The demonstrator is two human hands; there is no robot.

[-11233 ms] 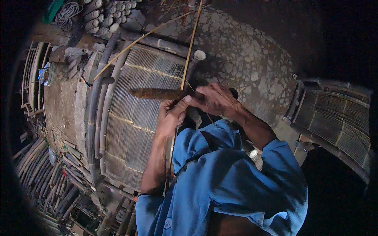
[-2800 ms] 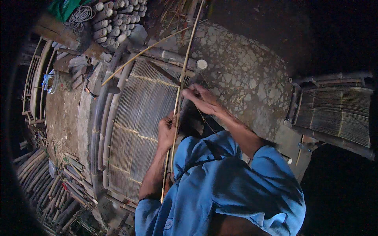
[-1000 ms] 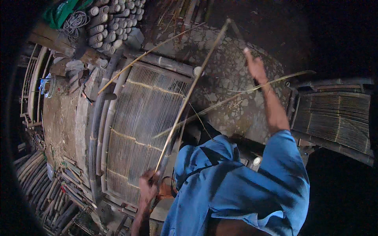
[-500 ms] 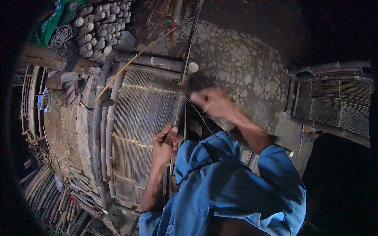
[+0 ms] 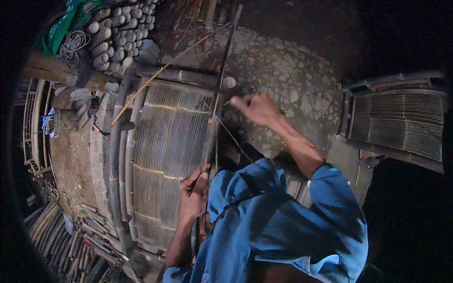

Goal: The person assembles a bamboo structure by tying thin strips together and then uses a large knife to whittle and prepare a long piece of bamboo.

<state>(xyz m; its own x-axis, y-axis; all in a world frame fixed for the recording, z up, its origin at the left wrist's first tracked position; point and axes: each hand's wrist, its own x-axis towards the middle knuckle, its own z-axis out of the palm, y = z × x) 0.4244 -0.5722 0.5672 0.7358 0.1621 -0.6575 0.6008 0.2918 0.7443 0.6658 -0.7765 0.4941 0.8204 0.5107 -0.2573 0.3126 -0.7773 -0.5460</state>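
Observation:
A bamboo bench [image 5: 172, 137] with thin lengthwise slats, crossed by pale bindings, stands to the left of my body. My left hand [image 5: 192, 194] is closed around a thin bamboo strip [image 5: 213, 123] that runs along the bench's right side. Beyond the bench's far end, a long dark bamboo pole [image 5: 230, 41] lies in line with this strip. My right hand [image 5: 258, 109] is raised to the right of the strip, its fingers pinched; what they hold is too small to make out. Between the strip and my lap slants a thin loose strip [image 5: 234, 140].
A pale bamboo stick [image 5: 163, 69] slants across the bench's far left corner. Stacked cut bamboo [image 5: 123, 35] lies far left, beside a coil of rope [image 5: 74, 45]. Another slatted bench [image 5: 401, 120] stands right, on stony ground. Bamboo poles [image 5: 56, 236] lie at the lower left.
My left hand has slid slightly nearer along the strip. My right hand, blurred before, has shifted a little up and right and is now sharper.

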